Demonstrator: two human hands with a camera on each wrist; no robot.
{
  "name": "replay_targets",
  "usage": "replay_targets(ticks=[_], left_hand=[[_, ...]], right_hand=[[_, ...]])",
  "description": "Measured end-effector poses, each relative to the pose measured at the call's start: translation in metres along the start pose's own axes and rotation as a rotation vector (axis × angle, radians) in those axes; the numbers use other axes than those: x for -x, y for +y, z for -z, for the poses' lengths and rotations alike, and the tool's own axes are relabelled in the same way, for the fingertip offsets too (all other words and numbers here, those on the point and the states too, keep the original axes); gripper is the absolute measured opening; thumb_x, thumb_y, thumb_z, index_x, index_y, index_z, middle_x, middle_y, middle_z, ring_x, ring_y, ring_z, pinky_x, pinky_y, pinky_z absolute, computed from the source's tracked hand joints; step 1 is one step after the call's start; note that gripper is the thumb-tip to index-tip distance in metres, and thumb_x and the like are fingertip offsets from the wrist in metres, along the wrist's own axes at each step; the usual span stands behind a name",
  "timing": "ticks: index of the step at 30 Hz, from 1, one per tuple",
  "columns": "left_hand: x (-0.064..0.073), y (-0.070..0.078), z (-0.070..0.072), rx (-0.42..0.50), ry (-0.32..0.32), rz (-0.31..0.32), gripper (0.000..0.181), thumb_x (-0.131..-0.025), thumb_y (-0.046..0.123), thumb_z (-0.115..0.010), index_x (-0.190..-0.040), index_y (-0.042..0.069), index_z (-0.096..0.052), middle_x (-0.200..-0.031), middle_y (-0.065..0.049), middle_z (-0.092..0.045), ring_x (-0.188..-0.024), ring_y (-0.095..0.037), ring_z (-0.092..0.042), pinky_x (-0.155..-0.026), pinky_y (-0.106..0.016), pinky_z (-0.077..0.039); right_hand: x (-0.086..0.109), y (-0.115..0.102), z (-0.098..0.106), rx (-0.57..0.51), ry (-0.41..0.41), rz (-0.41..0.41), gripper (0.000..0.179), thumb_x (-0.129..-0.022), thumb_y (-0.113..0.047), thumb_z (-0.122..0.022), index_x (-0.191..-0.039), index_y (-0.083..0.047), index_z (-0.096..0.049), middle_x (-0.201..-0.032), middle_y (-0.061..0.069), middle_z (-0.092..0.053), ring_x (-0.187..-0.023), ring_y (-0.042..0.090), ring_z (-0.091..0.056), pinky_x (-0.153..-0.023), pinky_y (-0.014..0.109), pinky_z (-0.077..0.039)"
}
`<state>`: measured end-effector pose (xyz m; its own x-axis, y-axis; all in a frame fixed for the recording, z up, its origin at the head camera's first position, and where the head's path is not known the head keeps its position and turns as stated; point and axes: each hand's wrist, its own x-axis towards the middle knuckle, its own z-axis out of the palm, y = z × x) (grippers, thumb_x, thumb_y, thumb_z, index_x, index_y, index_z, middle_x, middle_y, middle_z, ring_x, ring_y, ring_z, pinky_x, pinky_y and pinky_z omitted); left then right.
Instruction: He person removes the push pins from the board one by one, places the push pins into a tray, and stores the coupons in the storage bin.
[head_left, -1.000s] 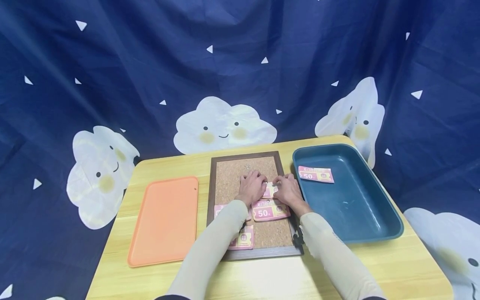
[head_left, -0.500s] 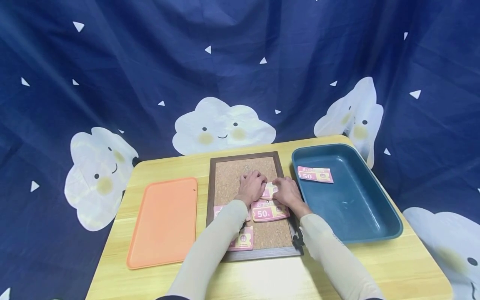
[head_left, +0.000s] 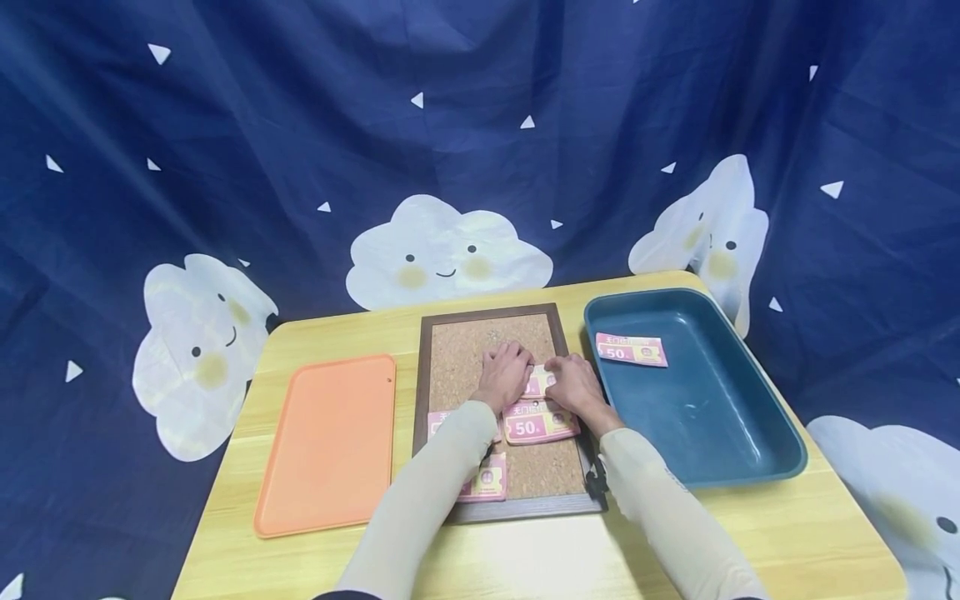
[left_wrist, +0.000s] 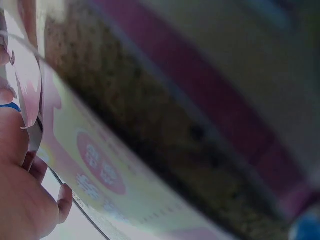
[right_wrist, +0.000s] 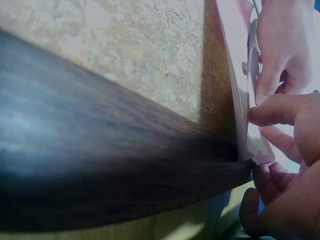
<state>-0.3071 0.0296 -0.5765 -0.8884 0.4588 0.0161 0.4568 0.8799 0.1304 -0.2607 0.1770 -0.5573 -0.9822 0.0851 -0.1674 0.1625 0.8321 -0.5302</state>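
Both hands meet at a pink-and-white paper coupon [head_left: 538, 384] on the right half of a framed corkboard [head_left: 483, 333]. My left hand [head_left: 506, 375] is at its left end with curled fingers, seeming to hold that edge. My right hand [head_left: 576, 383] pinches the right end; in the right wrist view its thumb [right_wrist: 275, 109] lies against the paper near the dark frame. Just below is another coupon [head_left: 536, 422] marked 50. Two more coupons, one at the board's lower left [head_left: 487, 479], are partly hidden by the left sleeve. Fingertip contact is partly hidden.
An orange tray [head_left: 330, 442] lies left of the board. To the right stands a dark blue basin [head_left: 697, 425] with one coupon [head_left: 632, 349] inside. A small black clip-like object [head_left: 596, 482] is at the board's lower right edge. A cloud-patterned curtain hangs behind the table.
Both hands stay at the same coupon. The left hand's fingers shift very slightly; the right hand stays nearly still. The other coupons, tray and basin have not moved.
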Motion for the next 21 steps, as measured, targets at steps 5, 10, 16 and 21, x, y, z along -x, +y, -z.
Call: replay_targets(ticks=[5,10,16,21], left_hand=[[0.0007,0.0003,-0.0011,-0.006,0.008,-0.005,0.023,-0.101,0.035,-0.045,-0.112,0.025,-0.063,-0.121,0.006,-0.054,-0.110,-0.015,-0.048,-0.093,-0.043,-0.037],[0.0008,0.0001,-0.0023,-0.009,0.025,-0.011,0.022,-0.101,0.034,-0.046,-0.110,0.024,-0.063,-0.119,0.005,-0.054,-0.109,-0.015,-0.048,-0.092,-0.044,-0.038],[0.0000,-0.0001,-0.0032,0.001,0.044,-0.005,0.020,-0.100,0.034,-0.048,-0.108,0.024,-0.063,-0.118,0.005,-0.055,-0.109,-0.015,-0.049,-0.090,-0.044,-0.038],[-0.0004,0.0000,-0.0030,0.030,0.039,-0.002,0.020,-0.100,0.034,-0.048,-0.107,0.023,-0.064,-0.119,0.005,-0.056,-0.109,-0.015,-0.048,-0.090,-0.044,-0.037]], right_hand=[[0.0002,0.0013,-0.0005,-0.004,-0.001,0.017,0.046,-0.073,-0.015,-0.076,-0.118,-0.013,-0.067,-0.117,0.013,-0.059,-0.112,0.032,-0.052,-0.094,0.047,-0.042],[0.0005,0.0013,-0.0001,-0.008,-0.004,0.013,0.046,-0.073,-0.015,-0.076,-0.119,-0.013,-0.067,-0.116,0.013,-0.059,-0.112,0.032,-0.052,-0.094,0.047,-0.042],[0.0007,0.0004,0.0002,-0.015,-0.001,0.003,0.046,-0.073,-0.015,-0.076,-0.118,-0.013,-0.067,-0.115,0.011,-0.058,-0.111,0.031,-0.051,-0.094,0.045,-0.042],[0.0008,0.0013,-0.0006,-0.018,0.000,0.006,0.045,-0.074,-0.015,-0.075,-0.118,-0.013,-0.067,-0.115,0.012,-0.058,-0.111,0.031,-0.051,-0.094,0.046,-0.042]])
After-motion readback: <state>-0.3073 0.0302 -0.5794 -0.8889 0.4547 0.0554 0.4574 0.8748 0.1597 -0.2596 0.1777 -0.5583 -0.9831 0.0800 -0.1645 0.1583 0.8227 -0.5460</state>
